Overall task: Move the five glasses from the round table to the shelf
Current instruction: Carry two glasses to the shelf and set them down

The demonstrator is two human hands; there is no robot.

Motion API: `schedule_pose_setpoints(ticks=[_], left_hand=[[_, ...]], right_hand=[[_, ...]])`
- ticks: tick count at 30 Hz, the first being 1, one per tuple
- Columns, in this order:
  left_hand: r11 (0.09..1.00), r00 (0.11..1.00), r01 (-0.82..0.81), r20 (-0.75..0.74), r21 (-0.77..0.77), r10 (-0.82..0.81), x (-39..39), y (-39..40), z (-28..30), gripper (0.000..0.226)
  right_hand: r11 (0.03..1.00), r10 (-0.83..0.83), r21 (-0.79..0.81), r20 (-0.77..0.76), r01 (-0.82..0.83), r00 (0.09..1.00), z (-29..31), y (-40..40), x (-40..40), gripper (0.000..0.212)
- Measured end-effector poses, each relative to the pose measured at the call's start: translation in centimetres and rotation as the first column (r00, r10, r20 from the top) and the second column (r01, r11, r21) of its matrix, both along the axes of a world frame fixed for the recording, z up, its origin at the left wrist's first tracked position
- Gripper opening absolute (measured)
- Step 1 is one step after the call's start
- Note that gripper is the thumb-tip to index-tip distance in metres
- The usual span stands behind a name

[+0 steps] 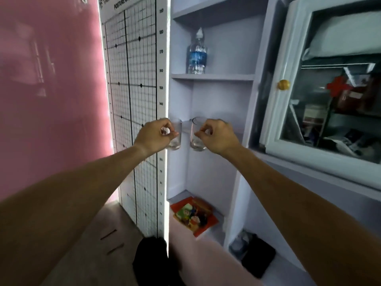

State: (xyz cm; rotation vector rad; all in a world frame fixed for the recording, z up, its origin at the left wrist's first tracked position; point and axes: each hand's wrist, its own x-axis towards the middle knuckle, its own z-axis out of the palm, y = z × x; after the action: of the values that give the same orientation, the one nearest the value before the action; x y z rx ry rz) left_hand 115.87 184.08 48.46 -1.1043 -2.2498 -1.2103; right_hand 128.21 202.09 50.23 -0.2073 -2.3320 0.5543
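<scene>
I hold two clear drinking glasses up in front of a pale lilac shelf unit point(212, 77). My left hand point(156, 137) grips the left glass point(176, 135) from its side, fingers wrapped around it. My right hand point(218, 136) grips the right glass point(196, 139) the same way. Both glasses are upright and side by side, a small gap apart, level with the middle shelf board point(185, 121), whose surface is mostly hidden behind them. The round table is out of view.
A water bottle point(196, 52) stands on the shelf above. A colourful red box point(194, 213) lies on the lower shelf, a dark object point(257, 254) below it. A posture chart point(136, 100) hangs at left. A glass-door cabinet point(329, 89) with a yellow knob point(283, 85) is at right.
</scene>
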Motion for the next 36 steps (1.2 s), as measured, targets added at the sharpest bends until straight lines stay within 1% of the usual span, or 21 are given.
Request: schedule_pose_setpoints(ticks=[2, 6, 9, 13, 16, 21, 28, 32, 34, 36], left_hand=[[1.000, 1.000, -0.005, -0.026, -0.006, 0.005, -2.8, 1.9, 0.8, 0.014], [0.999, 0.998, -0.052, -0.023, 0.002, 0.052, -7.4, 4.8, 1.9, 0.014], [0.997, 0.998, -0.065, -0.024, 0.030, 0.065, -10.2, 6.6, 2.8, 0.013], [0.996, 0.996, -0.082, -0.020, 0.037, 0.082, -13.3, 8.8, 2.9, 0.014], [0.995, 0.996, -0.088, -0.013, 0.048, 0.089, -15.8, 10.3, 2.7, 0.014], [0.997, 0.996, -0.083, -0.037, 0.003, 0.083, -18.9, 12.2, 2.0, 0.016], [0.994, 0.996, -0.069, -0.058, -0.086, 0.064, -22.8, 14.1, 2.0, 0.018], [0.987, 0.988, -0.070, -0.143, -0.146, 0.049, -24.2, 15.0, 2.1, 0.023], [0.978, 0.968, -0.089, -0.247, -0.188, 0.040, -24.7, 15.2, 2.2, 0.029], [0.965, 0.928, -0.145, -0.369, -0.221, 0.055, -25.2, 15.3, 2.3, 0.036]], right_hand=[[1.000, -0.011, 0.010, -0.044, 0.011, 0.999, 1.0, 1.9, -3.3, 0.017], [1.000, -0.026, 0.003, -0.038, 0.026, 0.999, 2.5, 4.9, -8.9, 0.018], [0.998, -0.051, -0.029, -0.044, 0.050, 0.998, 3.1, 6.8, -12.3, 0.016], [0.993, -0.066, -0.100, -0.026, 0.063, 0.998, 2.8, 8.9, -16.1, 0.019], [0.990, -0.078, -0.116, -0.006, 0.077, 0.997, 2.6, 10.4, -18.8, 0.012], [0.985, -0.093, -0.145, -0.013, 0.091, 0.996, 2.0, 11.8, -22.2, 0.012], [0.987, -0.110, -0.115, 0.020, 0.111, 0.994, 2.0, 12.8, -25.2, 0.015], [0.984, -0.127, -0.122, 0.035, 0.131, 0.991, 1.9, 13.2, -26.6, 0.018], [0.984, -0.128, -0.120, 0.050, 0.133, 0.990, 1.9, 13.4, -27.0, 0.017], [0.984, -0.120, -0.121, 0.069, 0.128, 0.990, 1.9, 13.5, -27.3, 0.016]])
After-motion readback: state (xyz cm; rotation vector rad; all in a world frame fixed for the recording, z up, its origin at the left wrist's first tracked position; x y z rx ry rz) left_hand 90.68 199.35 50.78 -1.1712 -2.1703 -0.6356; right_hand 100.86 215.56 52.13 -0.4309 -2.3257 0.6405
